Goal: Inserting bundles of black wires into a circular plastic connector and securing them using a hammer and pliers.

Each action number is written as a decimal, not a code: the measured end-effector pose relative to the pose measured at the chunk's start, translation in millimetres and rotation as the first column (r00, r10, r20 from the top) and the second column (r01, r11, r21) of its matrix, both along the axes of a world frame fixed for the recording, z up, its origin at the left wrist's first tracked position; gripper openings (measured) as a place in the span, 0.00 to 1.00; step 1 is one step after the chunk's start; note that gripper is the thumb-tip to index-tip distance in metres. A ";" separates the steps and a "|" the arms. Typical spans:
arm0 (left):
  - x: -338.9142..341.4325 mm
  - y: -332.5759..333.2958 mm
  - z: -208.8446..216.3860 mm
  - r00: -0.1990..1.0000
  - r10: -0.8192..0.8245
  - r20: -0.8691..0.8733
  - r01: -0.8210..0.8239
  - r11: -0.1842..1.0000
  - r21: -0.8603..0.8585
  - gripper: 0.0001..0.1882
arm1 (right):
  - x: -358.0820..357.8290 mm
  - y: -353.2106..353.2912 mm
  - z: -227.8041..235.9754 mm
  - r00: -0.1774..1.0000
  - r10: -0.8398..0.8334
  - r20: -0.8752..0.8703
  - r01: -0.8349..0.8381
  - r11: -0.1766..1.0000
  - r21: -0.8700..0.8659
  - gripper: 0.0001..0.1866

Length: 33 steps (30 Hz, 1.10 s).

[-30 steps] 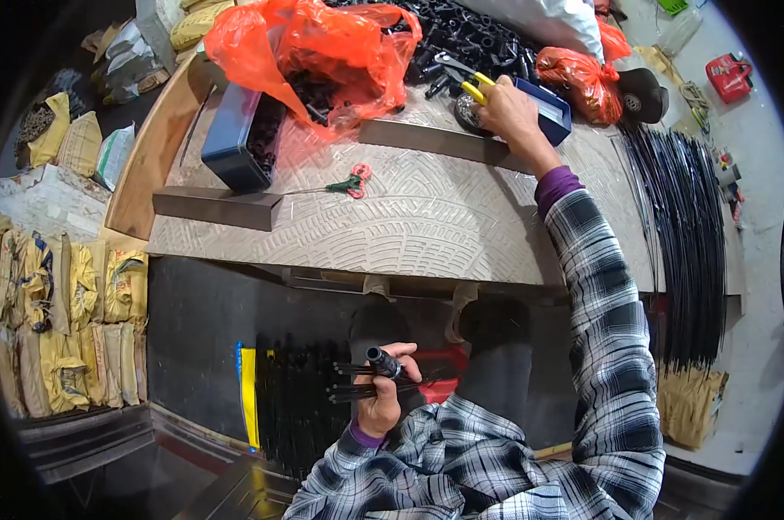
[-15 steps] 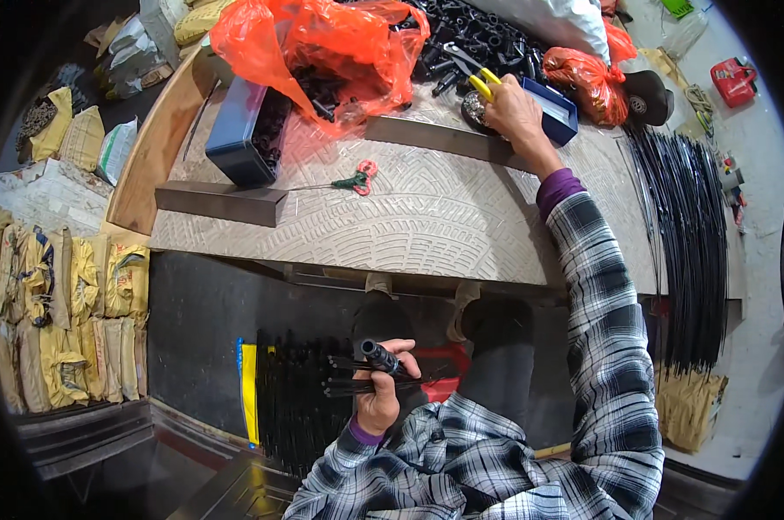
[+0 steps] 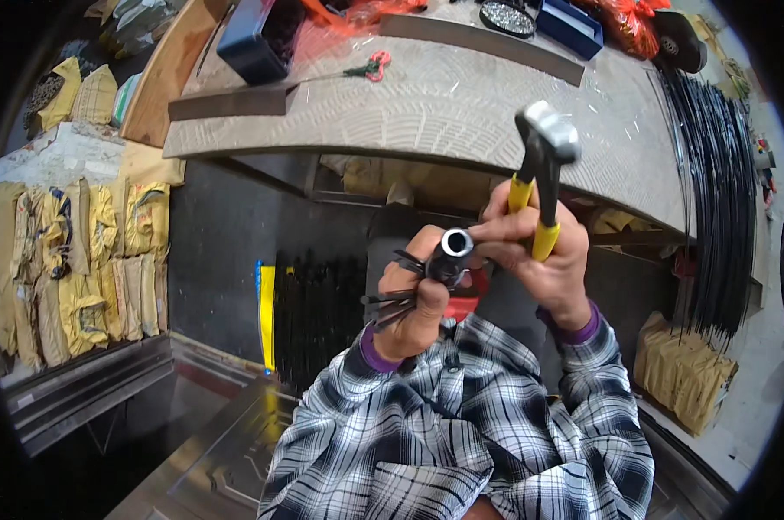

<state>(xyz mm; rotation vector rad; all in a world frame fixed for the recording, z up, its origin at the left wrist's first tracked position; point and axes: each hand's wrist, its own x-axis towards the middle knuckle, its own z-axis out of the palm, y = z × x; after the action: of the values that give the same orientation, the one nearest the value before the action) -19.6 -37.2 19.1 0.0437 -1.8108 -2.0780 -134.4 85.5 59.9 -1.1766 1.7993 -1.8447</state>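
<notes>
In front of my chest, my left hand [image 3: 416,303] is closed round a black tubular fitting [image 3: 452,250] whose open round end faces up. Several thin black rods [image 3: 390,303] stick out sideways from the same grip. Close beside it, my right hand [image 3: 548,251] holds yellow-handled pliers [image 3: 549,165], their shiny metal head pointing away over the table edge. The right thumb and fingertips reach to the rim of the fitting; whether they pinch something small there I cannot tell.
Ahead is the table [image 3: 426,121] with pink-and-green scissors [image 3: 370,68], metal bars [image 3: 487,48], a round dish of small shiny pieces [image 3: 507,17] and blue boxes [image 3: 569,28]. Long black rods [image 3: 712,191] overhang its right side. More black rods [image 3: 318,321] lie low at left, near wrapped bundles [image 3: 101,260].
My right hand has picked up the pliers from the table and brought them back to my left hand. The left hand has risen with the fitting and rods. The view has tilted down.
</notes>
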 end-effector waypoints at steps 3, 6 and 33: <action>5.6 14.7 10.9 0.999 0.036 -0.030 -0.036 0.999 0.003 0.34 | 21.3 8.7 2.5 0.985 -0.112 -0.129 0.106 0.993 -0.055 0.09; 17.3 28.3 13.0 0.998 0.055 -0.030 -0.055 0.998 0.007 0.34 | 29.7 19.6 0.3 0.977 -0.106 -0.185 0.098 0.994 -0.051 0.10; 32.8 56.4 22.6 0.997 -0.010 -0.078 0.008 1.000 -0.022 0.31 | 55.4 38.3 -22.4 0.980 -0.107 -0.171 0.047 0.945 -0.323 0.13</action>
<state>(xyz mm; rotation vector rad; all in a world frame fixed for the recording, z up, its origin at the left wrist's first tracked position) 13.2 19.1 41.7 -0.0511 -1.7904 -2.0365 -79.0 123.7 37.5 -1.4534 1.7054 -2.1986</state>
